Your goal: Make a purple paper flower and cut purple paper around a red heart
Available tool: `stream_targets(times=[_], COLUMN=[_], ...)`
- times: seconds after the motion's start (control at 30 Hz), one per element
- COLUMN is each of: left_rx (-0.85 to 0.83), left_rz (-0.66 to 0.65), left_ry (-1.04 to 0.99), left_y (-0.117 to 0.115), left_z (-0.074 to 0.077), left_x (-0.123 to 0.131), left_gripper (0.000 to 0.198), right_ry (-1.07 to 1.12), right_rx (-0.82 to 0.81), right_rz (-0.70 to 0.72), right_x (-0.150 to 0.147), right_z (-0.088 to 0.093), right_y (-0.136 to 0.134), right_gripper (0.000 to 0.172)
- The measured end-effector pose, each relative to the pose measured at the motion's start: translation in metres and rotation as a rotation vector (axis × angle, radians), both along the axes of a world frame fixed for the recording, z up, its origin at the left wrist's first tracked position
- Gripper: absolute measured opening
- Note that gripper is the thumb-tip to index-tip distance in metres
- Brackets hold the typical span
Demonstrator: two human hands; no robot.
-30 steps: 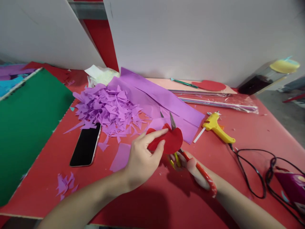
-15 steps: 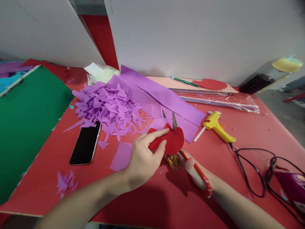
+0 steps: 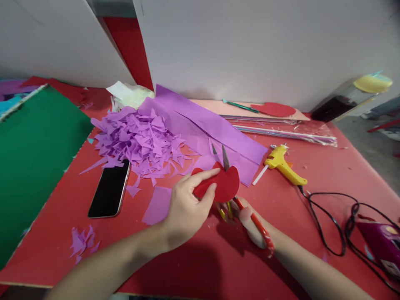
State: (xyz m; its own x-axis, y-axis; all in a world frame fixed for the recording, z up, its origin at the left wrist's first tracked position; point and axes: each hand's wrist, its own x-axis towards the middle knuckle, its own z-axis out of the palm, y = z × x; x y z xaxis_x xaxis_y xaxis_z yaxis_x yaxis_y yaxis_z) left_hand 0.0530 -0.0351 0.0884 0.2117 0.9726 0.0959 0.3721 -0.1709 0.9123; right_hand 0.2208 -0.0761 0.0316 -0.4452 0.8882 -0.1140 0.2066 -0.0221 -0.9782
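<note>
Pinched between the thumb and fingers of my left hand [image 3: 190,204] is a red paper cutout [image 3: 227,183] with a rounded, scalloped edge. My right hand [image 3: 246,218] is wrapped round the handles of a pair of scissors [image 3: 261,227], which are red with some yellow showing. Their blades [image 3: 225,157] stick up past the cutout's far edge, a little apart; the part behind the paper is hidden. Beyond the hands lie purple paper sheets [image 3: 212,121] and a heap of purple paper scraps [image 3: 134,137].
A phone [image 3: 109,191] lies left of my hands, near a green board [image 3: 34,158]. To the right are a yellow glue gun [image 3: 284,164] with its black cord [image 3: 331,193], and a purple box-like object [image 3: 379,241]. A green pen [image 3: 240,106] and red paper oval [image 3: 276,109] lie at the back.
The right hand and scissors have shifted slightly left, and the gap between the blade tips looks a little narrower. My left hand still grips the red paper. The whole view has shifted slightly.
</note>
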Motion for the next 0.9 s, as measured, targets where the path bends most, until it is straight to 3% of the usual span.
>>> stream_targets(times=[0.6,0.9], left_rx=[0.067,0.085], left_rz=[-0.037,-0.051], left_ry=[0.002,0.036], left_y=[0.0012,0.0010], left_z=[0.0019,0.0033], left_x=[-0.0039,-0.0065], left_gripper=[0.030,0.034], right_ry=[0.004,0.004], right_rx=[0.106,0.045], right_rz=[-0.019,-0.044], right_x=[0.0066,0.0060], right_z=[0.0047,0.0036], right_y=[0.0020,0.0009], right_gripper=[0.066,0.070])
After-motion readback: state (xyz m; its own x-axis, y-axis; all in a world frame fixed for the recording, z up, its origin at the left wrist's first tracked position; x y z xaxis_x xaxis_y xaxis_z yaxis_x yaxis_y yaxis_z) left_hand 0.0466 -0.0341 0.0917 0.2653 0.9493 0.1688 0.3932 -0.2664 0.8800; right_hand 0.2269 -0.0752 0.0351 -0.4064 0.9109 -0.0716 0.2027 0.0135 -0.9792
